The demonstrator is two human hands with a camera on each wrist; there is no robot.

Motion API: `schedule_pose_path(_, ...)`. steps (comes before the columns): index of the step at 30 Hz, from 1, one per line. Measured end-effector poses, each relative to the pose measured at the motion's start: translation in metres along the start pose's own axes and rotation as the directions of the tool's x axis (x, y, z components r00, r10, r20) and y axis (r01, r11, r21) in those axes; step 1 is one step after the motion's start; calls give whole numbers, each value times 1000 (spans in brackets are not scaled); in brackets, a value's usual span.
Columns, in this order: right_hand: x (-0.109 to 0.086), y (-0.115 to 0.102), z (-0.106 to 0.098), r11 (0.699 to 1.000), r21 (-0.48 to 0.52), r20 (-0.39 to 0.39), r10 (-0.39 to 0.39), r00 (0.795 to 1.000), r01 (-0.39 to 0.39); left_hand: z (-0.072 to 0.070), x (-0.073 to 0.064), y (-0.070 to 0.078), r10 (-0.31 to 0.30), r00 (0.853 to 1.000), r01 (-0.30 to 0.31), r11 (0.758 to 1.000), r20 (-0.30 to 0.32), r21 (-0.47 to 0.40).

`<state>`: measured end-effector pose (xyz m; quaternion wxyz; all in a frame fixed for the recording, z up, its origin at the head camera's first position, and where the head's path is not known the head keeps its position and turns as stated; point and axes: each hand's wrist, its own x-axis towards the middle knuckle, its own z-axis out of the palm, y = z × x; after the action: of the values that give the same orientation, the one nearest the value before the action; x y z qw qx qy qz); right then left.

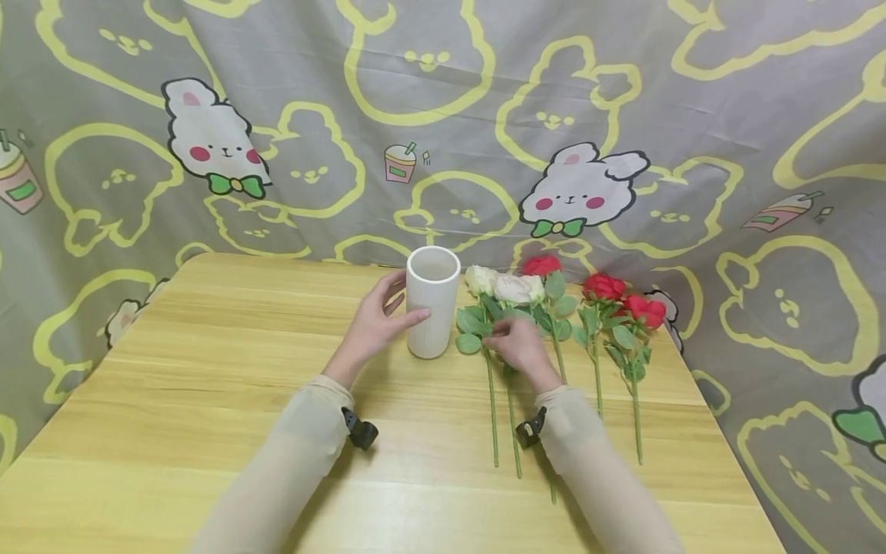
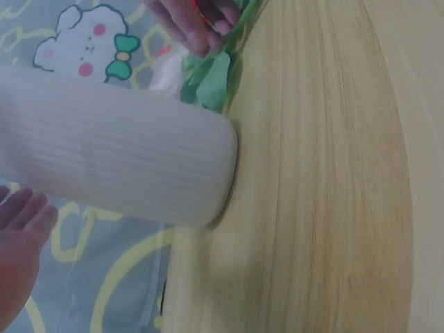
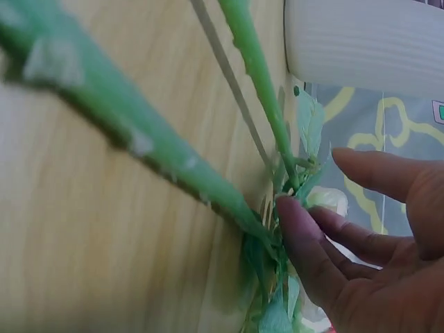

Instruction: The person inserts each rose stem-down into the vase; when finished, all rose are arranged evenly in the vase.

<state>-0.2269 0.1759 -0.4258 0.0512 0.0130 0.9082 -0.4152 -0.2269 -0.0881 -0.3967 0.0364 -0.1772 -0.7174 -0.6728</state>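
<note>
A white ribbed vase [image 1: 434, 331] stands upright on the wooden table. My left hand [image 1: 374, 317] is at its left side, fingers spread and thumb overlapping its front in the head view; in the left wrist view the fingers [image 2: 26, 211] lie beside the vase wall. To the right of the vase lie white roses [image 1: 512, 288] with leafy green stems. My right hand [image 1: 521, 346] is over their leaves. In the right wrist view its thumb and fingertips are parted around a green stem [image 3: 260, 83], not closed on it.
Several red roses [image 1: 604, 287] lie along the right of the table [image 1: 208, 415], stems pointing toward me. A grey curtain [image 1: 304, 69] with cartoon rabbits hangs right behind the table's far edge and along both sides.
</note>
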Motion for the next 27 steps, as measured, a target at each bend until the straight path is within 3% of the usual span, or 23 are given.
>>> schedule_pose_path(7,3,-1,8,992,-124,-53,19,998,-25,8,3,-1,-9,1000,9,1000,-4,-10)
schedule_pose_path(20,4,-5,12,974,-207,62,106,992,-91,7,5,-5,-16,1000,16,1000,-15,5)
schedule_pose_path(27,2,-8,12,966,-228,70,143,987,-123,7,5,-7,-7,1000,8,1000,-21,17)
